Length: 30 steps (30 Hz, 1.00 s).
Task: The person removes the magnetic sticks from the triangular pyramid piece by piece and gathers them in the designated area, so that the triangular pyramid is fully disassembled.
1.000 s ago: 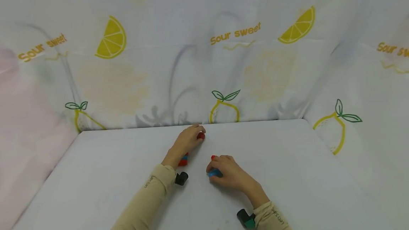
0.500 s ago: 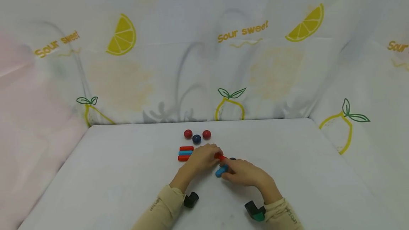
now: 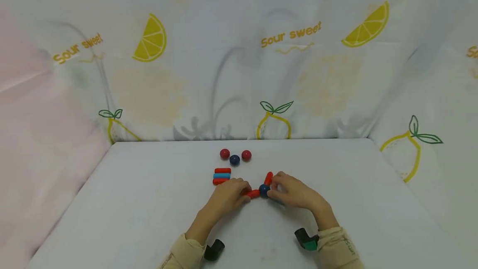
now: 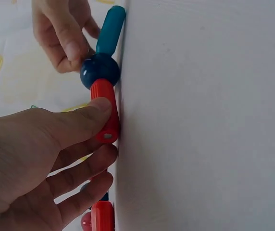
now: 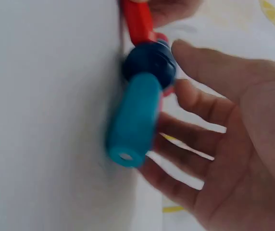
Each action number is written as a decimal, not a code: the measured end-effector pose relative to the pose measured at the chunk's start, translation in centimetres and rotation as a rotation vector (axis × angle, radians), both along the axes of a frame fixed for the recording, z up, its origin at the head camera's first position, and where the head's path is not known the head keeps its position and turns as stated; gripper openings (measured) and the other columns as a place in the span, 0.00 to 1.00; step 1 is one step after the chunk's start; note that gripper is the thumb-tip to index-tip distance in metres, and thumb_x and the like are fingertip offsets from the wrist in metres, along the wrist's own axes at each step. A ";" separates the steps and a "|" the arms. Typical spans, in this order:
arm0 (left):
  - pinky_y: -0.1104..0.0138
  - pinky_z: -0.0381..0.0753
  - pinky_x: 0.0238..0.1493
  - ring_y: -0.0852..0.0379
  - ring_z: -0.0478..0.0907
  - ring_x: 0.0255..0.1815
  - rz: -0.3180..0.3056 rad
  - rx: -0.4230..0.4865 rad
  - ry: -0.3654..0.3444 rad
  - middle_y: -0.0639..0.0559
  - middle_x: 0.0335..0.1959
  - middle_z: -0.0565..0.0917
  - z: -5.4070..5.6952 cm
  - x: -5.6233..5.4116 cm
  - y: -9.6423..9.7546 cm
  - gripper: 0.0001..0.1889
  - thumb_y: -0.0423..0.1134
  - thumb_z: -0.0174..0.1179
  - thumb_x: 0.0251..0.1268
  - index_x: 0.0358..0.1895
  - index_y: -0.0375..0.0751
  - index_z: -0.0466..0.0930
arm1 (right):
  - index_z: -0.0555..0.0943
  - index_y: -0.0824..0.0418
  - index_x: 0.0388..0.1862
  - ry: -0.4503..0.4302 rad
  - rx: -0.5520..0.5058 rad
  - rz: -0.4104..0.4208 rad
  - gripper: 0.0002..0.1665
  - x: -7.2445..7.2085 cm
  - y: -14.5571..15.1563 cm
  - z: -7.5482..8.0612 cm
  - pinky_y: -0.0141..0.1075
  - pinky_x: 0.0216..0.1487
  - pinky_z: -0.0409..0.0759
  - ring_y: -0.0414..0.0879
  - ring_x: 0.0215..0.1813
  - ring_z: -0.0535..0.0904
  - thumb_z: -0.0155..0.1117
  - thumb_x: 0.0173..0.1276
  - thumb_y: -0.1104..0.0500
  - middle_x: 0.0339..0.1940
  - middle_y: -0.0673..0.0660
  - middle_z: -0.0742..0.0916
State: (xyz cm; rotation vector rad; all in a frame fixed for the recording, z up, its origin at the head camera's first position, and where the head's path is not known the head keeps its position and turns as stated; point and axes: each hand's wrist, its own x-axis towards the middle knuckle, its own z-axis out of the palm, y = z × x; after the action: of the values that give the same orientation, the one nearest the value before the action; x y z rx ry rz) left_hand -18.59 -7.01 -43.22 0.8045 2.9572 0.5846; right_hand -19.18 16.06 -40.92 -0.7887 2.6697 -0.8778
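Note:
In the head view, my left hand [image 3: 228, 196] pinches a red magnetic rod [image 4: 104, 108] between thumb and fingers. One end of that rod meets a dark blue ball [image 3: 264, 190]. My right hand [image 3: 298, 192] holds the ball at its side with thumb and index finger, the other fingers spread loosely. A second red rod [image 3: 268, 178] points away from the ball toward the back. A blue rod [image 5: 135, 120] also joins the ball, its free metal-tipped end showing in the right wrist view; the right hand mostly hides it in the head view.
Behind the hands lie two red balls [image 3: 225, 153] and another dark blue ball [image 3: 234, 160]. Left of them in front, a blue rod [image 3: 222, 176] lies between two red rods [image 3: 223, 170]. The white table [image 3: 157, 202] ends at a lemon-print cloth [image 3: 201, 74].
My left hand let go of a red ball at the back, came forward and took the red rod to the dark blue ball. My right hand shifted from the blue rod to the ball.

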 end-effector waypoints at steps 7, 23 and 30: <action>0.73 0.75 0.34 0.63 0.72 0.31 -0.010 0.072 0.027 0.58 0.29 0.79 -0.5 0.5 0.2 0.11 0.43 0.67 0.56 0.41 0.46 0.82 | 0.71 0.55 0.37 -0.015 -0.106 -0.006 0.12 -0.5 -1.5 -1.1 0.29 0.34 0.70 0.41 0.36 0.72 0.65 0.64 0.55 0.34 0.47 0.78; 0.67 0.79 0.44 0.61 0.76 0.37 0.000 0.103 -0.039 0.57 0.35 0.80 1.0 0.2 -2.1 0.09 0.39 0.66 0.57 0.42 0.48 0.84 | 0.78 0.54 0.50 0.029 -0.058 -0.058 0.17 -0.6 -1.3 -1.7 0.39 0.50 0.77 0.41 0.45 0.76 0.65 0.63 0.53 0.46 0.48 0.83; 0.66 0.78 0.43 0.62 0.75 0.36 0.083 0.187 -0.064 0.60 0.33 0.82 1.4 -0.9 -5.9 0.10 0.35 0.69 0.52 0.39 0.48 0.83 | 0.77 0.55 0.51 0.010 -0.038 -0.018 0.17 -0.8 -1.2 -1.9 0.41 0.53 0.76 0.42 0.48 0.76 0.64 0.65 0.52 0.47 0.48 0.82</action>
State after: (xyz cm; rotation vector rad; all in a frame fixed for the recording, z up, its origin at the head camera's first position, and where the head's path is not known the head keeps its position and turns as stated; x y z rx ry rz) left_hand -19.52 -12.92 -41.87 0.6619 2.9208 0.8846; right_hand -19.99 14.88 -42.78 -0.7810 2.6804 -0.9338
